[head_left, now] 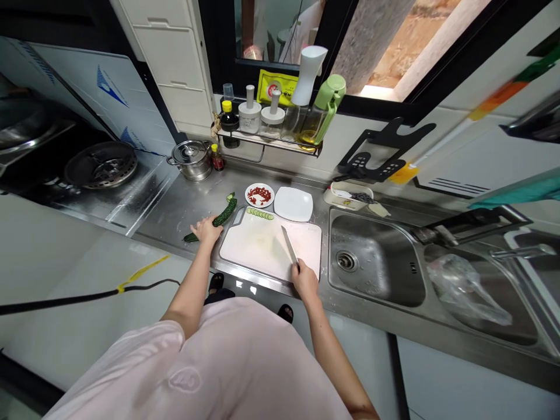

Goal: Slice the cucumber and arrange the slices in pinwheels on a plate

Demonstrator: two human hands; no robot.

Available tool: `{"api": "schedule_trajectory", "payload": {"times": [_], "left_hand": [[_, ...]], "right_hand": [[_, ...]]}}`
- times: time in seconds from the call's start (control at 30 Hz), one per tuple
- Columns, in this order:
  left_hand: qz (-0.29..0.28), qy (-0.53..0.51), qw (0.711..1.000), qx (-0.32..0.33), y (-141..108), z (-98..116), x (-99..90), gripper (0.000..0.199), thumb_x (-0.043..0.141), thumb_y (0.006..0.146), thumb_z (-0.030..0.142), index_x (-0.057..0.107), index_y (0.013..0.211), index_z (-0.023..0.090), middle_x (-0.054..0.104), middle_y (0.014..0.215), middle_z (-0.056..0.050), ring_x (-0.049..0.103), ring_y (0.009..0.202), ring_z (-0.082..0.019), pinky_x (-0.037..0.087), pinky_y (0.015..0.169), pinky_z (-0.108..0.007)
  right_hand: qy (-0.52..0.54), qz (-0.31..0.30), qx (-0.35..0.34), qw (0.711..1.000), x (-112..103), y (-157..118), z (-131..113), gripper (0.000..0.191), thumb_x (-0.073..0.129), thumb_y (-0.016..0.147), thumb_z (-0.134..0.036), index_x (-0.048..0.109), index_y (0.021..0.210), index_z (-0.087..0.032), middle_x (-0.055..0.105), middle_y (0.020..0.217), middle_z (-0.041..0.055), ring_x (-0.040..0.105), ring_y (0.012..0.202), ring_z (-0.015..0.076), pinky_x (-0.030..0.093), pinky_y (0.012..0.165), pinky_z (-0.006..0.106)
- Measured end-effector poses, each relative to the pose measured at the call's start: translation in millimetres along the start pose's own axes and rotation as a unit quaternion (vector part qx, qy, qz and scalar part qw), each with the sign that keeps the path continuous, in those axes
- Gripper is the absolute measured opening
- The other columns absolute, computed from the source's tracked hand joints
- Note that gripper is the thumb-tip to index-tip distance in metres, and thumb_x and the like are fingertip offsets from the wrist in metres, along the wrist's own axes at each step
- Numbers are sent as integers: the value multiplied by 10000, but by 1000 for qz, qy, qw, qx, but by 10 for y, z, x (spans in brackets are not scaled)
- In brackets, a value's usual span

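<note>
The cucumber (224, 212) lies on the steel counter (164, 213), its long axis slanting from back-right to front-left, under my left hand (206, 229), fingers curled over it. The white cutting board (258, 251) sits between it and my right hand (305, 279), clenched on the kitchen knife (289, 245) — cucumber slices (259, 213) line the board's far edge.

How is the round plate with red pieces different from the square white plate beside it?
The round plate is smaller than the square white plate. The round plate holds chopped red pieces, while the square white plate shows only bare white surface. Both are white and sit on the steel counter.
</note>
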State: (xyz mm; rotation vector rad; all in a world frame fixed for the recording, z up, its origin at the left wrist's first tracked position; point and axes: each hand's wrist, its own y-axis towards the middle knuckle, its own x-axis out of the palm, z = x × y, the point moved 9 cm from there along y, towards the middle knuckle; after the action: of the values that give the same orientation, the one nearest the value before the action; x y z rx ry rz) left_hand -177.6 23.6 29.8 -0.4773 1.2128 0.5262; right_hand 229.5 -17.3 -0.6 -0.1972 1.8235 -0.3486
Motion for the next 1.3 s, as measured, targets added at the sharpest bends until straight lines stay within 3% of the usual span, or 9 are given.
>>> {"api": "schedule_trajectory", "payload": {"times": [0.6,0.93,1.07,1.17,1.3], "left_hand": [[-32,36,999,-13,173,-127,222,452,586,704,334,633,1154,345,615,1178,-89,475,1149,-339,156,1048,-602],[-16,23,1000,-5,24,-59,120,574,560,739,369,498,1306,302,535,1276,-117,397,1231,-357,76,1064,-627],[23,-5,1000,5,-134,124,-36,613,545,755,337,434,1356,291,482,1333,-110,326,1282,-351,36,1076,-631],[74,-28,995,55,-278,411,-123,576,524,778,326,449,1348,293,475,1339,-91,318,1287,-326,23,1103,-592],[53,-60,984,162,-443,923,53,471,506,804,324,536,1274,297,537,1250,-79,392,1215,-299,58,1116,-535]], "right_hand": [[3,0,-6,1000,34,27,27,374,319,969,-350,566,1217,-222,674,938,86,600,807,171,318,653,241],[-15,-1,-10,1000,53,37,10,387,296,970,-347,538,1241,-215,677,942,93,611,826,187,329,656,255],[-22,-4,-11,1000,77,39,12,382,281,973,-342,565,1192,-209,675,943,90,612,828,186,338,668,254],[-16,-9,-7,1000,92,35,8,385,277,977,-343,549,1216,-214,674,944,89,612,834,183,345,682,255],[-12,-11,-1,1000,85,25,-7,392,274,979,-338,520,1260,-221,675,943,89,617,844,185,353,694,259]]}}
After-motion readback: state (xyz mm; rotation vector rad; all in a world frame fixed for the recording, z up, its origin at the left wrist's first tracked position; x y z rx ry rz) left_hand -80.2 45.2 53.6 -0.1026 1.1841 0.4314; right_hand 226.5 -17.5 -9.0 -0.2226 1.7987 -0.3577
